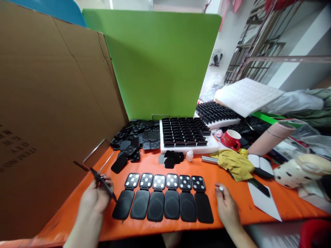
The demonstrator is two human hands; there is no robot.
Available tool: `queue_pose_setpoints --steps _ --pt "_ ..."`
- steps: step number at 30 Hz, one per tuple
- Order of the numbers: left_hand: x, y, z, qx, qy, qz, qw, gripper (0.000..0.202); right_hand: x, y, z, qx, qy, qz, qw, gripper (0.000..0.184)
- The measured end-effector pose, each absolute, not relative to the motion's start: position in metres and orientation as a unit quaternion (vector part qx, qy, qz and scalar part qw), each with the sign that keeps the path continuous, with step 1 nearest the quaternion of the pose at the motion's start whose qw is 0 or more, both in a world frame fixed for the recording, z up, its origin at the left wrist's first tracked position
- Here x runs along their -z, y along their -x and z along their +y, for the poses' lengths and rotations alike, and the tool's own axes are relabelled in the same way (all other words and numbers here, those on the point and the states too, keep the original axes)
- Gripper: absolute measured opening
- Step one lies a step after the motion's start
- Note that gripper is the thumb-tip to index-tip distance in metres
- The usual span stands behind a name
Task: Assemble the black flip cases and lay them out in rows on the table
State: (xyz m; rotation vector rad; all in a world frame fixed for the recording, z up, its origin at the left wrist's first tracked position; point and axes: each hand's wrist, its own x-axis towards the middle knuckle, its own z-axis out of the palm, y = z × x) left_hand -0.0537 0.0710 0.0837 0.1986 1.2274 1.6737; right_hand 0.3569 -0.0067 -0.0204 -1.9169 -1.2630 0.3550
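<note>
black panels [171,205]: six in row, one in left hand [101,199]

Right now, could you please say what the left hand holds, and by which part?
The left hand holds a thin black plate, around its middle.

I am in an assembly workshop: six black hinged plates [172,204] lie in line, near full white foam trays [176,149].
</note>
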Motion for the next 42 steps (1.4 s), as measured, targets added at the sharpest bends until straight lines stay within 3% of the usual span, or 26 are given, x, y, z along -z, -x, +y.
queue_pose_setpoints --steps 5,9,11,21,27,32,36,39,42 --pt "-0.081 -0.007 0.052 -0.649 -0.061 0.452 0.609 0.027 0.006 -0.338 -0.019 -0.111 0.761 -0.475 0.428 0.043" --pt "-0.077 -0.060 0.031 -0.624 -0.086 0.443 0.638 0.012 -0.022 -0.281 -0.040 -0.301 0.647 -0.565 0.414 0.036" --pt "-0.078 -0.077 0.022 -0.616 -0.100 0.443 0.644 0.011 -0.036 -0.252 -0.048 -0.372 0.575 -0.596 0.419 0.042" --pt "-0.078 -0.086 0.011 -0.565 -0.127 0.452 0.678 0.018 -0.046 -0.236 -0.057 -0.426 0.541 -0.583 0.431 0.032" --pt "-0.072 -0.088 0.009 -0.536 -0.119 0.464 0.695 0.018 -0.044 -0.230 -0.064 -0.353 0.563 -0.623 0.413 0.030" --pt "-0.072 -0.105 -0.008 -0.472 -0.161 0.489 0.716 0.048 -0.039 -0.223 -0.066 -0.212 0.567 -0.711 0.358 0.024" --pt "-0.067 -0.106 -0.022 -0.372 -0.199 0.470 0.775 0.050 -0.045 -0.227 -0.068 -0.284 0.494 -0.741 0.354 0.036" --pt "-0.064 -0.098 -0.026 -0.335 -0.158 0.428 0.825 0.039 -0.059 -0.237 -0.066 -0.368 0.505 -0.685 0.374 0.028" --pt "-0.064 -0.093 -0.029 -0.333 -0.167 0.409 0.833 0.046 -0.070 -0.246 -0.056 -0.357 0.557 -0.655 0.366 0.025"
